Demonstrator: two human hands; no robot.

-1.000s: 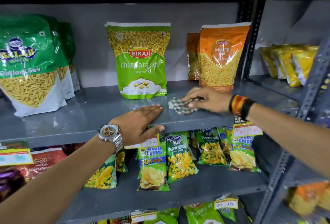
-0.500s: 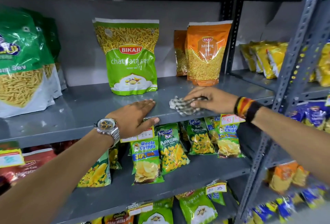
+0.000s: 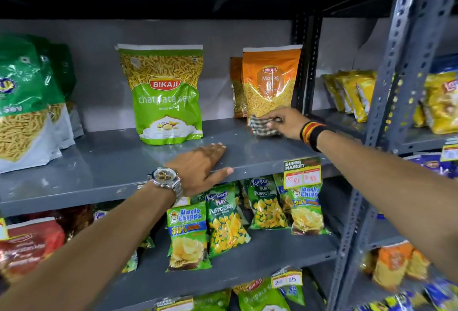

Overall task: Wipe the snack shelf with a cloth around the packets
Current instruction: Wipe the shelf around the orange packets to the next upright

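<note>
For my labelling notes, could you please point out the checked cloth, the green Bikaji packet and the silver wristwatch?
Checked grey cloth [image 3: 263,126]: head view, its exposed middle.
Green Bikaji packet [image 3: 165,102]: head view, front panel.
Silver wristwatch [image 3: 163,175]: head view, dial.

Grey shelf [image 3: 104,162] under snack packets [image 3: 164,95], cloth [image 3: 262,126].

The shelf [image 3: 104,162] is grey, the cloth [image 3: 260,126] checked brown-and-white, the middle packet [image 3: 164,95] green, the right packet [image 3: 270,82] orange.

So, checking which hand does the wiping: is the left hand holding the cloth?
No, the left hand lies flat on the shelf edge, while the right hand presses the checked cloth.
</note>
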